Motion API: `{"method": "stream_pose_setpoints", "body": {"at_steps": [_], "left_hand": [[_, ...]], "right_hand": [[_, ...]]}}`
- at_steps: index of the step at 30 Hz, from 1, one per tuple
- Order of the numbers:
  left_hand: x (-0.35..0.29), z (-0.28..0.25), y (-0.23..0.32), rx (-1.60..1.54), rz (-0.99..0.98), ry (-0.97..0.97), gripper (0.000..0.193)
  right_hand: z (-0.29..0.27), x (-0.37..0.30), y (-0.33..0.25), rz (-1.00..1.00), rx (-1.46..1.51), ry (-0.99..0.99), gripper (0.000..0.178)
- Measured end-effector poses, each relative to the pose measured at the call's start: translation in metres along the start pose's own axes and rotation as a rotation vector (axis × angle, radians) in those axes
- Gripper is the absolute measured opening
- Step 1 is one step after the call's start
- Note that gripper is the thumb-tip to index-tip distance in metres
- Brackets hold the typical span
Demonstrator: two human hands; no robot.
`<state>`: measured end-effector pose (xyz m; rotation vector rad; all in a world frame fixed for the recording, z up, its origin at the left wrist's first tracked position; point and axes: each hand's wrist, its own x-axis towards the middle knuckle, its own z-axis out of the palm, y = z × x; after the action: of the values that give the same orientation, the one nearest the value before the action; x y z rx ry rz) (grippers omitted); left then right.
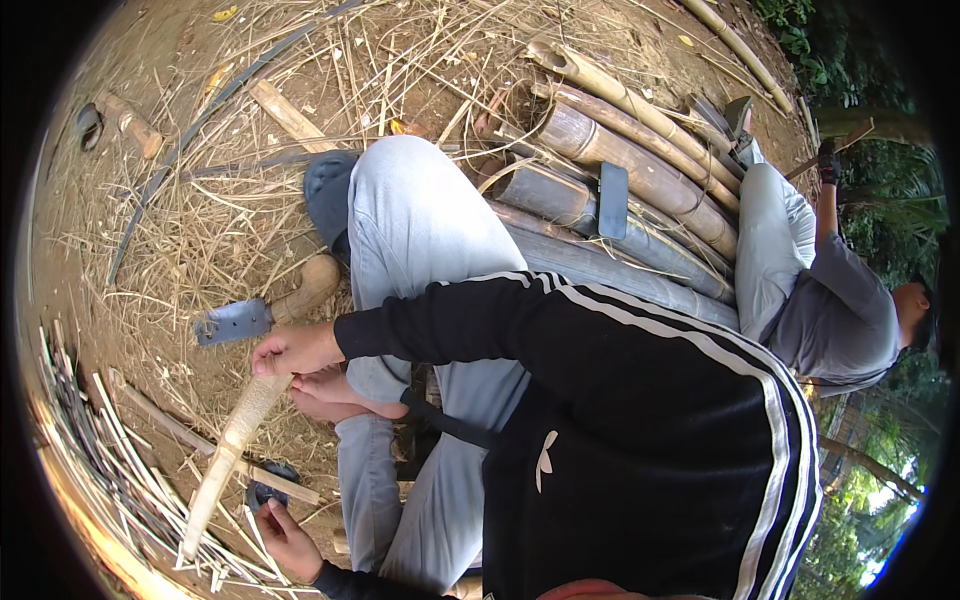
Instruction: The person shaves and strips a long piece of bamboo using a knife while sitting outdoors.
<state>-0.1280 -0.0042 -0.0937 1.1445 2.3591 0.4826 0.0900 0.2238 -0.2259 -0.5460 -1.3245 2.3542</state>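
Note:
My right hand (298, 350), in the upper part of the view, is closed around the end of a pale, long bamboo piece (232, 440). The piece slants down and left, rough near my fingers and smoother at its far end. Below it, my left hand (287, 543) is beside the piece, thumb and fingers apart, close to a dark object (272, 484) I cannot make out. Just above my right hand lies a broad knife with a grey blade (232, 322) and a curved wooden handle (308, 287). My bare foot (325, 395) is against the right hand.
Thick bamboo poles (640, 150) are stacked at upper right, with a phone (613, 200) on them. Thin pale strips (110, 470) lie in a heap at lower left. Shavings (230, 230) cover the ground. Another person (830, 270) sits at the right.

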Motion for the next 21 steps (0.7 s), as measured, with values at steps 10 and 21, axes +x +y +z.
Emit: {"method": "stream_pose_setpoints", "body": {"at_steps": [10, 21], "left_hand": [[-0.009, -0.047, 0.017, -1.061, -0.385, 0.434, 0.059], [-0.035, -0.100, -0.038, -1.699, 0.291, 0.627, 0.065]], "right_hand": [[-0.001, -0.003, -0.011, 0.122, 0.440, -0.051, 0.033], [-0.001, -0.014, -0.029, 0.207, 0.580, -0.121, 0.038]]}}
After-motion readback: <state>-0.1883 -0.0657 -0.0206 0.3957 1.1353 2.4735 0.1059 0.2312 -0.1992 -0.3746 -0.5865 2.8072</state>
